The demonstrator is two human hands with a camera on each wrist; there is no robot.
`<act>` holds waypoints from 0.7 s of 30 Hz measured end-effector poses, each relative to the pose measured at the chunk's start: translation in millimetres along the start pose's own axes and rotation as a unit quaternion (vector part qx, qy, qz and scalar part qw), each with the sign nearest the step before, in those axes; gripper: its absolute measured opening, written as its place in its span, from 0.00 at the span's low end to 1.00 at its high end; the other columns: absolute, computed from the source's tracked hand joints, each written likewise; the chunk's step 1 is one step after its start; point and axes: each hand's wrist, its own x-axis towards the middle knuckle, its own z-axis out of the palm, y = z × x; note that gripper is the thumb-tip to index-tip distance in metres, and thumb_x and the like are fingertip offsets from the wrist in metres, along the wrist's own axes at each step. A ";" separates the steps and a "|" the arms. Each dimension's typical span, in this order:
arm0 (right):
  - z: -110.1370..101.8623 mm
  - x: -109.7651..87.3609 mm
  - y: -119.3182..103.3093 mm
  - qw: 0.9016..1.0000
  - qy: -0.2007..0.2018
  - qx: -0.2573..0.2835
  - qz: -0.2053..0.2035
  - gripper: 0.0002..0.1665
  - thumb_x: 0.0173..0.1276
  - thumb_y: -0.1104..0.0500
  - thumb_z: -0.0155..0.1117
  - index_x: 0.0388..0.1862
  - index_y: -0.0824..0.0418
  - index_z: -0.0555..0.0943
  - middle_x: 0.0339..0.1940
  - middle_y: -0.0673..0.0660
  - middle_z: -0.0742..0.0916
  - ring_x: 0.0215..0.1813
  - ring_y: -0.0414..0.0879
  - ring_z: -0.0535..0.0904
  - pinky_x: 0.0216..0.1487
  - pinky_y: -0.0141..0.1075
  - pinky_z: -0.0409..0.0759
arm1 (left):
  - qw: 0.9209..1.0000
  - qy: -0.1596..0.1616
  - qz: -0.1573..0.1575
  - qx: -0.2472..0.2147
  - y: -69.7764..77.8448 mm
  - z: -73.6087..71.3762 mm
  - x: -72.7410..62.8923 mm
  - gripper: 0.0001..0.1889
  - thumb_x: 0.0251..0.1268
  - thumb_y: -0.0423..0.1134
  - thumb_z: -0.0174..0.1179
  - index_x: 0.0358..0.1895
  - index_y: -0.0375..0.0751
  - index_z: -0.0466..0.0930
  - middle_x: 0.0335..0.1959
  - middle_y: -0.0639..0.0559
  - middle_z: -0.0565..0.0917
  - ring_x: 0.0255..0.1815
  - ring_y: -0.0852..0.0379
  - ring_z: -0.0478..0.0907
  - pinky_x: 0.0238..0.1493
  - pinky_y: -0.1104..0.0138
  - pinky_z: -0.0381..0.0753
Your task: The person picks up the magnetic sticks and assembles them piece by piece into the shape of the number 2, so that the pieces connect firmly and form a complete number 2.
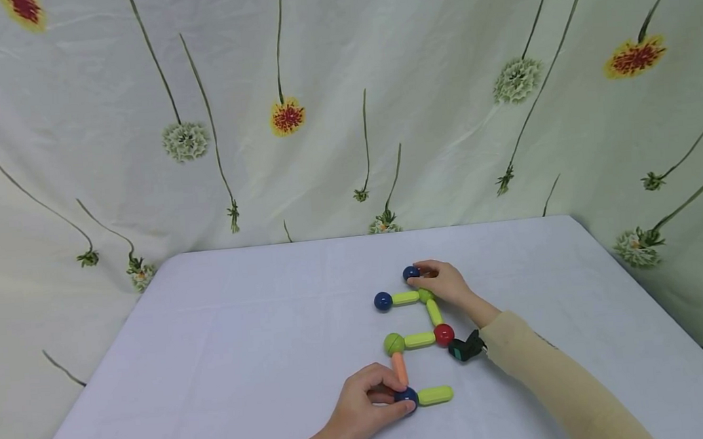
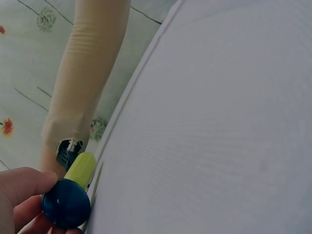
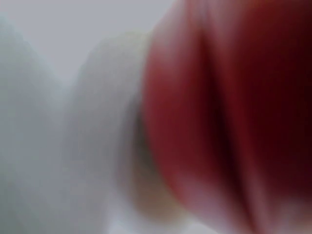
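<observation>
A chain of coloured balls and short rods lies on the white table. My left hand [image 1: 367,405] pinches a dark blue ball [image 1: 407,399] at the near end, thumb and fingers on either side. From that ball a yellow-green rod [image 1: 435,395] points right and an orange rod [image 1: 400,369] runs up to a green ball [image 1: 394,343]. Farther along come a red ball [image 1: 444,335] and another green ball [image 1: 425,295]. At the far end my right hand [image 1: 446,282] pinches a second blue ball [image 1: 412,274]. Blurred red ball [image 3: 195,107] fills much of the right wrist view.
Another blue ball [image 1: 383,301] ends a yellow-green rod [image 1: 405,298] left of the right hand. A small black wrist camera [image 1: 466,347] sits close to the red ball. Behind the table [image 1: 242,322] hangs a flower-patterned cloth [image 1: 336,173].
</observation>
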 end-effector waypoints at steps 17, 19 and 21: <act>3.2 -2.3 -1.8 0.999 0.036 0.020 0.017 0.27 0.61 0.49 0.67 0.53 0.65 0.78 0.48 0.62 0.82 0.50 0.53 0.77 0.51 0.44 0.75 | 0.999 0.007 0.021 0.023 7.3 1.3 -0.9 0.08 0.52 0.31 0.68 0.35 0.35 0.79 0.38 0.46 0.80 0.35 0.56 0.81 0.39 0.66 0.82; 3.7 -2.3 -1.8 0.999 0.039 0.020 0.019 0.27 0.61 0.49 0.67 0.52 0.66 0.77 0.49 0.62 0.82 0.51 0.53 0.77 0.52 0.45 0.75 | 1.000 0.006 0.018 0.023 3.4 0.9 -0.1 0.09 0.53 0.33 0.69 0.36 0.38 0.80 0.38 0.48 0.80 0.35 0.58 0.80 0.39 0.67 0.81; 3.8 -2.5 -1.0 0.999 0.042 0.021 0.021 0.27 0.62 0.49 0.66 0.53 0.66 0.76 0.49 0.63 0.82 0.52 0.54 0.77 0.53 0.45 0.75 | 1.000 0.001 0.016 0.022 0.8 0.4 0.4 0.09 0.54 0.36 0.69 0.38 0.40 0.81 0.39 0.51 0.80 0.36 0.59 0.80 0.40 0.69 0.81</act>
